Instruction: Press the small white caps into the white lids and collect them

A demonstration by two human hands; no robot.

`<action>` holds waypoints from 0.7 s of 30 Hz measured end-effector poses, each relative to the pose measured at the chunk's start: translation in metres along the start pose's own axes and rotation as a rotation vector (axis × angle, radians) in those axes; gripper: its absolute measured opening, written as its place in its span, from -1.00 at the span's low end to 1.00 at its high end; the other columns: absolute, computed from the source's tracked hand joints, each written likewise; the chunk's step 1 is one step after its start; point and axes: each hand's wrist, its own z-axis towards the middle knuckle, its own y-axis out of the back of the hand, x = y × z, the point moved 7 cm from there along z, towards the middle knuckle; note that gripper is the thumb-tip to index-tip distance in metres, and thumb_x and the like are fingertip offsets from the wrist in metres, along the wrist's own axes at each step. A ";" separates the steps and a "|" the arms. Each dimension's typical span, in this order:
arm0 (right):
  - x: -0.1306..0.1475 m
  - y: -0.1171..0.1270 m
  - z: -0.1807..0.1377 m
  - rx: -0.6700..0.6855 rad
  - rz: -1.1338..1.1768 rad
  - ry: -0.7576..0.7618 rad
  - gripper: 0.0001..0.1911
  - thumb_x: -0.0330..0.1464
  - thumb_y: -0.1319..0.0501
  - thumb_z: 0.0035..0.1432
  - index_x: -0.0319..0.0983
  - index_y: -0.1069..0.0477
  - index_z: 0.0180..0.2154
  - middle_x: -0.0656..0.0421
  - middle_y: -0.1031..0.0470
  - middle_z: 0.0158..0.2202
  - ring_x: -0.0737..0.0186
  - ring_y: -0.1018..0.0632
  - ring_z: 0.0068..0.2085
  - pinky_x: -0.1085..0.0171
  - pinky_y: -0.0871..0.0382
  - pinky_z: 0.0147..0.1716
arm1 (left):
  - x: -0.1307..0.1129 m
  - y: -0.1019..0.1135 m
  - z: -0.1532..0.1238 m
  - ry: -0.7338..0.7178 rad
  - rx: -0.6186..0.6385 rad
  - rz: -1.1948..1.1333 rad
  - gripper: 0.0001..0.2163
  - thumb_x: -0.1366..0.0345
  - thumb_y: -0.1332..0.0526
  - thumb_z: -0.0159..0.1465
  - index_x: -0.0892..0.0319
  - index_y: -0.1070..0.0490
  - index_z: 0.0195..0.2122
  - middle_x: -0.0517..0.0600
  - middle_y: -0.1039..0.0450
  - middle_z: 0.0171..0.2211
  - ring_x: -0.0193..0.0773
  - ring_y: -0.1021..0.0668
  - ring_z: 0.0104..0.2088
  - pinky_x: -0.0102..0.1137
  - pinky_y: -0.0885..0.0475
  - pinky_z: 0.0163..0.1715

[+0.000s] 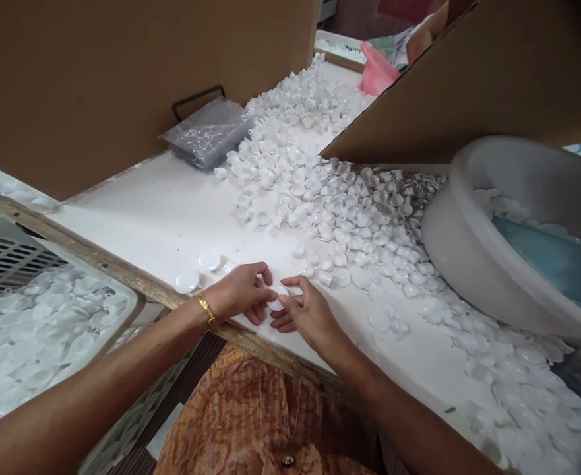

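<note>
My left hand (243, 290), with a gold bangle at the wrist, and my right hand (307, 313) meet near the front edge of the white table (171, 211). Both pinch a small white plastic piece (279, 297) between their fingertips. Much of the piece is hidden by the fingers. Two flat white discs (187, 282) (210, 262) lie just left of my left hand. A large heap of small white plastic caps (339, 211) spreads across the table beyond my hands and along the right side.
A slatted white crate (47, 316) with several white pieces stands at the lower left. A big white basin (508, 237) sits tilted at the right. Cardboard walls stand behind and to the right. A clear plastic bag (208, 132) and a pink bag (376, 69) lie farther back.
</note>
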 end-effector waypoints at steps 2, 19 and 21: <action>0.003 0.006 -0.014 0.011 -0.074 0.094 -0.65 -0.29 -0.11 0.14 -0.17 -0.16 -0.02 0.26 -0.46 -0.50 0.33 -0.52 -0.55 0.34 -0.43 -0.57 | 0.004 0.019 -0.016 0.028 -0.102 0.168 -0.83 0.26 -0.16 0.13 0.19 -0.22 -0.29 -0.07 -0.42 -0.61 -0.27 -0.49 -0.64 -0.37 -0.43 -0.62; 0.035 0.092 -0.037 -0.604 -1.586 0.757 -0.83 -0.41 -0.08 0.19 -0.27 -0.43 -0.26 0.07 -0.47 -0.24 0.15 -0.42 -0.21 0.24 -0.29 -0.30 | -0.054 -0.048 -0.003 -0.603 -0.439 0.961 -0.82 0.33 -0.06 0.21 0.19 -0.38 -0.20 0.02 -0.33 -0.26 -0.24 -0.45 -0.34 -0.37 -0.32 -0.39; 0.032 0.100 -0.046 -0.618 -1.553 0.791 -0.79 -0.42 -0.03 0.21 -0.28 -0.43 -0.23 0.07 -0.49 -0.23 0.16 -0.44 -0.22 0.24 -0.29 -0.29 | -0.043 -0.044 -0.011 -0.580 -0.390 0.886 -0.80 0.29 -0.08 0.20 0.16 -0.37 -0.18 0.00 -0.33 -0.27 -0.28 -0.44 -0.37 -0.39 -0.31 -0.40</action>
